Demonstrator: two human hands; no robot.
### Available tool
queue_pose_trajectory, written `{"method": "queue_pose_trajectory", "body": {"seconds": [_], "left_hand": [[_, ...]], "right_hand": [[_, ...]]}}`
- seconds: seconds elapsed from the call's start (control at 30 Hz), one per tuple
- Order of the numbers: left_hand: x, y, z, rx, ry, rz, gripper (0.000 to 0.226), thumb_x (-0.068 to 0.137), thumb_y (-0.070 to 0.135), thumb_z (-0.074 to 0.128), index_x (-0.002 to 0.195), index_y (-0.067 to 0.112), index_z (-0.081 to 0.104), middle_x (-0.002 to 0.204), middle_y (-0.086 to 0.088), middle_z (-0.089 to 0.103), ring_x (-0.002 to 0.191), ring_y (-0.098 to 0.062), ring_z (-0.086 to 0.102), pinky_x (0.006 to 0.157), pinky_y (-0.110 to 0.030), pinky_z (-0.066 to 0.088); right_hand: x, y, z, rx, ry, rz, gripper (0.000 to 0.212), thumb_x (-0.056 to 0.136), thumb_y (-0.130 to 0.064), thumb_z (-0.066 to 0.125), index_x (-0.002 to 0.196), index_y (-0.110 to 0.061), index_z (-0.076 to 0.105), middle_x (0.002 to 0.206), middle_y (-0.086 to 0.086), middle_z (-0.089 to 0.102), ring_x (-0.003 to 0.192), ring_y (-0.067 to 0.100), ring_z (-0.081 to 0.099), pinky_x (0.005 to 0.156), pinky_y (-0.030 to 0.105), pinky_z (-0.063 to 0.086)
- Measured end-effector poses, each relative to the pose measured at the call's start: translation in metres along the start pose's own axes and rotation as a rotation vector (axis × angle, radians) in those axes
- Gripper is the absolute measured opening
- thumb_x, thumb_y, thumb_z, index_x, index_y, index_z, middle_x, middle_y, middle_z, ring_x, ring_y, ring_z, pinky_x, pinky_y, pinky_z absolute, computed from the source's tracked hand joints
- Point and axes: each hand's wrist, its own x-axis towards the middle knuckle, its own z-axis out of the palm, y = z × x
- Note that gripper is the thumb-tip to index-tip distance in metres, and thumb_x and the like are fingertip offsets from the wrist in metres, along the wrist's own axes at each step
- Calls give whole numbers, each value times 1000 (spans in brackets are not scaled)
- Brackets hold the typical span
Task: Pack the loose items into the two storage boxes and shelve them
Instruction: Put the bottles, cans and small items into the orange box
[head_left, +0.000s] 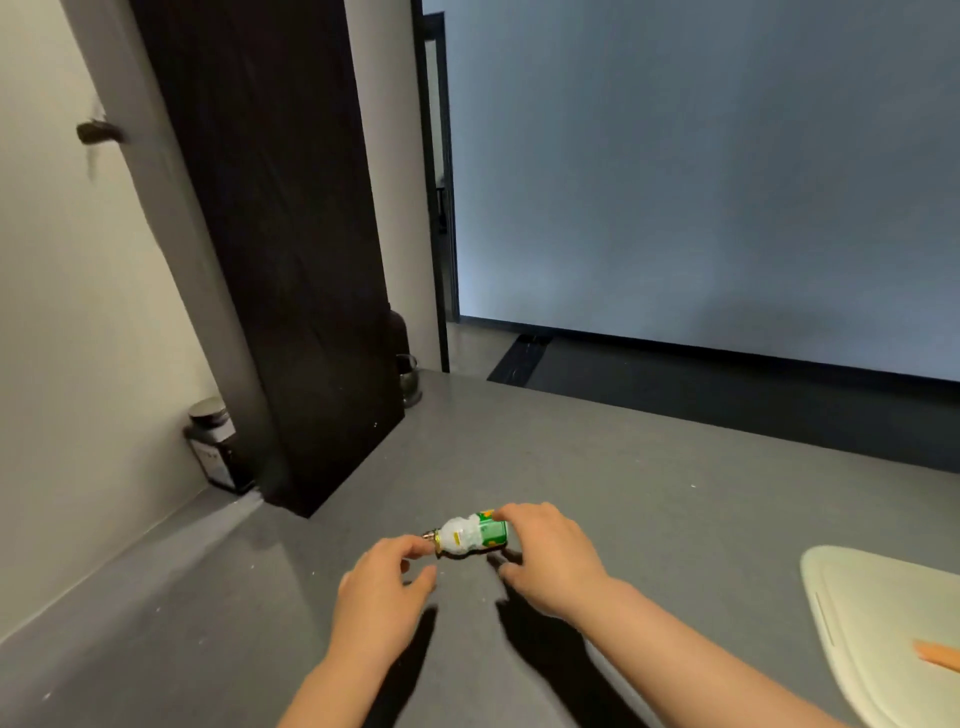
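Observation:
A small bottle (470, 535) with a clear body, a green label and a gold cap lies sideways just above the grey countertop (649, 509). My right hand (550, 556) grips its labelled end from above. My left hand (384, 582) pinches the gold cap end between thumb and fingertips. No storage box is in view.
A tall dark wooden panel (291, 260) stands at the back left. A dark jar (210, 447) sits beside it against the wall, and a glass cup (408, 379) behind it. A pale cutting board (883, 623) with an orange object (937, 657) lies at the right edge.

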Motion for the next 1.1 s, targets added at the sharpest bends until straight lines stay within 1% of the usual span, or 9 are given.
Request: {"method": "queue_pose_trajectory", "body": {"seconds": [0.1, 0.23, 0.37, 0.5, 0.6, 0.7, 0.8, 0.97, 1.1], "left_hand": [[26, -21, 5, -6, -27, -47, 25, 86, 20, 63, 97, 42, 59, 102, 16, 58, 96, -8, 55, 94, -35, 45], [56, -40, 23, -94, -19, -85, 33, 87, 4, 55, 107, 28, 64, 110, 6, 62, 105, -14, 57, 98, -36, 44], [79, -40, 43, -107, -10, -31, 35, 86, -1, 55, 107, 24, 65, 111, 4, 63, 108, -17, 58, 98, -36, 44], [94, -31, 64, -10, -30, 34, 26, 86, 13, 62, 109, 26, 66, 110, 7, 63, 107, -17, 54, 95, -34, 41], [96, -25, 80, 176, -55, 80, 23, 86, 31, 64, 108, 33, 64, 108, 9, 61, 106, -16, 49, 87, -29, 34], [91, -17, 93, 185, -59, 78, 14, 86, 33, 63, 100, 31, 64, 102, 6, 60, 104, -18, 50, 81, -28, 32], [80, -5, 100, 166, -100, 89, 9, 88, 31, 60, 95, 25, 61, 99, 4, 58, 102, -19, 51, 80, -29, 35], [48, 43, 103, -167, -134, 128, 6, 88, 17, 61, 84, 20, 61, 88, 0, 55, 90, -25, 55, 78, -34, 42], [12, 109, 95, -334, -149, 315, 13, 87, 20, 62, 80, 30, 58, 84, 5, 55, 74, -10, 54, 66, -24, 40]], "right_hand": [[33, -9, 29, -61, -15, -46, 55, 82, -27, 64, 133, -23, 44, 135, -2, 46, 127, 22, 38, 100, 32, 33], [63, -7, 55, -182, -58, -70, 58, 82, -29, 67, 133, -20, 43, 134, 0, 47, 127, 24, 37, 103, 34, 27], [63, 9, 66, -193, 5, -28, 46, 85, -39, 62, 125, -22, 48, 125, -2, 48, 118, 22, 39, 95, 31, 28], [29, 32, 68, -12, 139, 156, 44, 85, -50, 59, 124, -31, 47, 120, -13, 48, 114, 15, 40, 91, 27, 29], [-1, 48, 60, 284, 321, 358, 40, 84, -46, 66, 118, -32, 51, 111, -16, 51, 109, 12, 45, 90, 28, 35], [-25, 60, 49, 506, 443, 458, 35, 80, -40, 73, 108, -33, 54, 102, -19, 52, 102, 10, 51, 87, 35, 45], [-46, 66, 37, 655, 523, 514, 32, 74, -36, 78, 97, -35, 55, 95, -14, 54, 91, 13, 56, 75, 39, 51], [-82, 65, 6, 694, 686, 516, 33, 70, -35, 82, 91, -37, 56, 92, -12, 57, 85, 4, 54, 68, 16, 41], [-118, 66, -36, 711, 799, 515, 35, 69, -45, 79, 95, -37, 57, 93, -13, 58, 83, 1, 56, 66, 14, 44]]}}
